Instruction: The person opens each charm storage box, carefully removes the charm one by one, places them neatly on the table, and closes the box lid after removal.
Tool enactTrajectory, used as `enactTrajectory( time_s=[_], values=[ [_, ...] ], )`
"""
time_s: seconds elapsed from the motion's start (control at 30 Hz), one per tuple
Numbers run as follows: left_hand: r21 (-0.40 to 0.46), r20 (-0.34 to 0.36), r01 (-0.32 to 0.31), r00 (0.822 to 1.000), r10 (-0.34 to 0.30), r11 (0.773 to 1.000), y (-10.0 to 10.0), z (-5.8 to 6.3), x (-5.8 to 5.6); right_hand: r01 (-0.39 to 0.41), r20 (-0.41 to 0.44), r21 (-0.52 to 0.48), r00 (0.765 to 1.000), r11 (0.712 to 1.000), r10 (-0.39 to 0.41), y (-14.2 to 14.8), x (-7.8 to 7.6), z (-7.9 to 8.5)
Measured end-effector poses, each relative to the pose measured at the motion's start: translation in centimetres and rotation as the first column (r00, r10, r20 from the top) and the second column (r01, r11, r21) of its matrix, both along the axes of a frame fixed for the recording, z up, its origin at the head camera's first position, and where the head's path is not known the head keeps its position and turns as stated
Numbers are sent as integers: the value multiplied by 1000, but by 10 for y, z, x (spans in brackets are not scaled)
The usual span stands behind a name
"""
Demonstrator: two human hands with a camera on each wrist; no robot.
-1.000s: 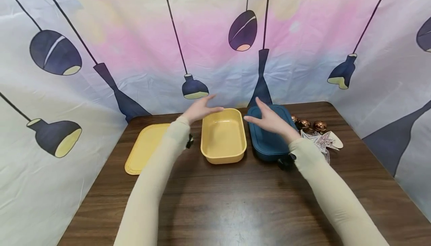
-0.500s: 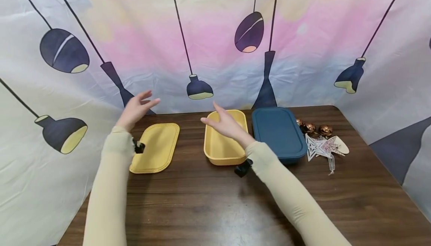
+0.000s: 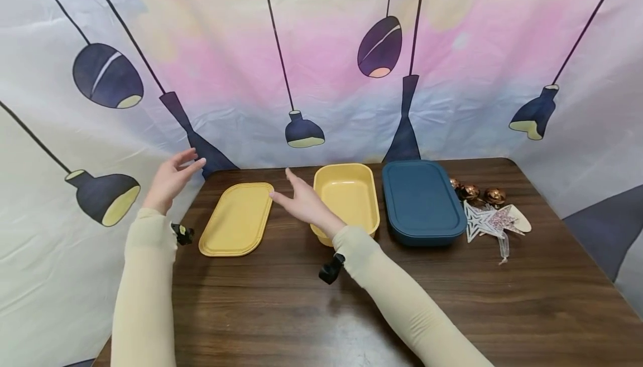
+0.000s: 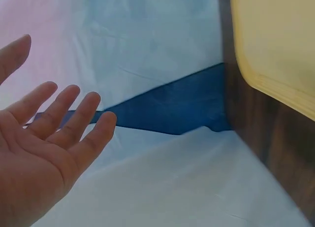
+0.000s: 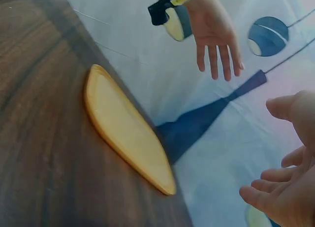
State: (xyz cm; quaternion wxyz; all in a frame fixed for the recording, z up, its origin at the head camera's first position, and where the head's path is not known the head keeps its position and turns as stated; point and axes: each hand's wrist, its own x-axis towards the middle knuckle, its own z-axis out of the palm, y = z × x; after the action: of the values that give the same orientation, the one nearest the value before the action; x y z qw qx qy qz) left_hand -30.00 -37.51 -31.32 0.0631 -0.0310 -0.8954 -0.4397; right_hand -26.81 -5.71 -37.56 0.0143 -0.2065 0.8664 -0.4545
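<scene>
A yellow lid (image 3: 238,219) lies flat on the left of the table, between my two hands. Left of it, my left hand (image 3: 171,182) hovers with fingers spread and holds nothing; in the left wrist view its palm (image 4: 34,158) shows bare. My right hand (image 3: 305,202) is raised to the right of the lid, in front of the yellow box (image 3: 350,191), with nothing in it; its relaxed fingers show in the right wrist view. The yellow box stands without a lid and part of it is hidden by the right hand. Neither hand visibly touches the lid (image 5: 128,131).
A blue lidded box (image 3: 424,202) stands right of the yellow one. Beyond it lie several copper-coloured balls (image 3: 494,196) and star ornaments (image 3: 483,221). The wooden table (image 3: 261,300) meets a printed curtain (image 3: 331,49) at the back and left.
Both hands have moved left, from either side of the yellow box to either side of the yellow lid. The view has turned slightly left. Lid and boxes stay in place.
</scene>
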Motion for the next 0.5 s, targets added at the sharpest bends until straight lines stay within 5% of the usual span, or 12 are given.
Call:
enactTrajectory(
  time_s=[0.5],
  values=[
    [-4, 164, -5, 986, 6, 1000, -25, -81, 7, -18, 170, 113, 986, 993, -1, -40, 17, -57]
  ],
)
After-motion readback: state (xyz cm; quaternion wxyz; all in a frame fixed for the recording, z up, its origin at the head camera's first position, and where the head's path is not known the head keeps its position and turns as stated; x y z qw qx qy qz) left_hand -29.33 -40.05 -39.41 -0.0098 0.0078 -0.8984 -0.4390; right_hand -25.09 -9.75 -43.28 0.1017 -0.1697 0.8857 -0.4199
